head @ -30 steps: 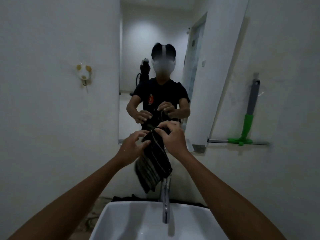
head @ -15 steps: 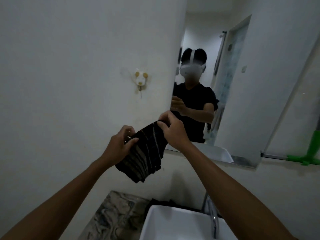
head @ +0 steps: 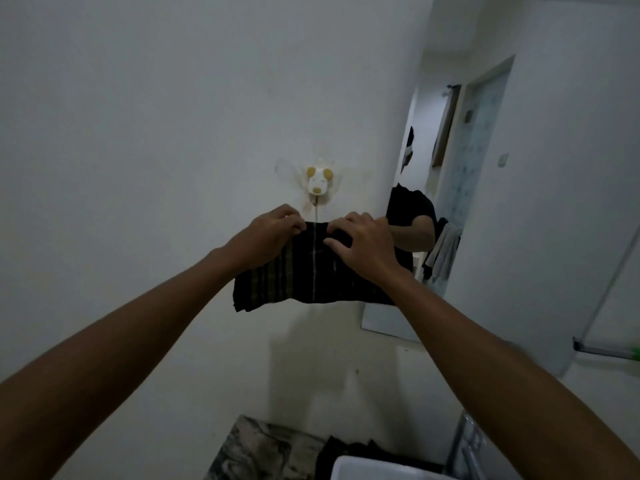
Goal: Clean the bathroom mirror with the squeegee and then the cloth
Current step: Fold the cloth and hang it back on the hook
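A dark striped cloth [head: 304,275] hangs spread against the white wall, just below a dog-shaped wall hook [head: 319,181]. My left hand [head: 266,237] grips its top left edge and my right hand [head: 363,247] grips its top right edge. The mirror [head: 519,220] is to the right of the cloth, reflecting my arm and black shirt. Only the blade end of the green squeegee [head: 620,351] shows, at the right edge below the mirror.
A white sink [head: 374,469] and its tap [head: 467,445] sit at the bottom right. A marbled counter [head: 263,448] with a dark cloth heap [head: 346,448] lies left of the sink. The wall to the left is bare.
My view swung left, away from the mirror. Both hands carried the cloth left and up to just below the wall hook and spread it out wide.
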